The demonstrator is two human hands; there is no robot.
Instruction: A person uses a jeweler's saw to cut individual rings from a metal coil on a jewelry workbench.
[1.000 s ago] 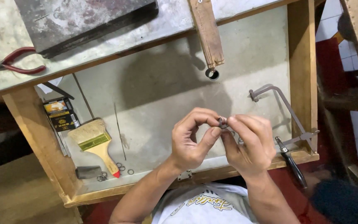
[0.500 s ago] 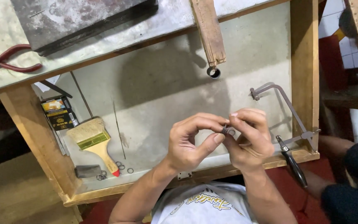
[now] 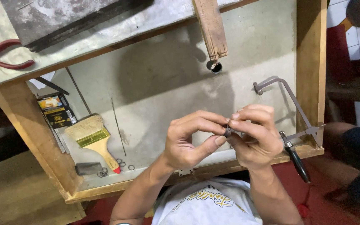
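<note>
You've got a small dark metal ring pinched between both hands, held in the air above the front edge of the wooden tray drawer; it's mostly hidden by fingertips, so its facing & axis can't be told. Your left hand is curled, thumb & forefinger closed on the ring's left side, other fingers bent in. Your right hand is curled too, thumb & fingers pressed onto the ring's right side. Inside the drawer, w/ its pale grey floor: a flat brush w/ pale bristles, wooden handle & red tip lying at the left, handle toward you; a dark & yellow small box just beyond it; a thin wire rod beside the brush, running front to back; a few tiny rings & a dark small block near the brush tip. At the right wall lies a jeweller's saw frame, black handle poking out over the front edge. A wooden bench pin juts over the drawer w/ a short metal tube at its end. Red-handled pliers lie on the benchtop, far left.
</note>
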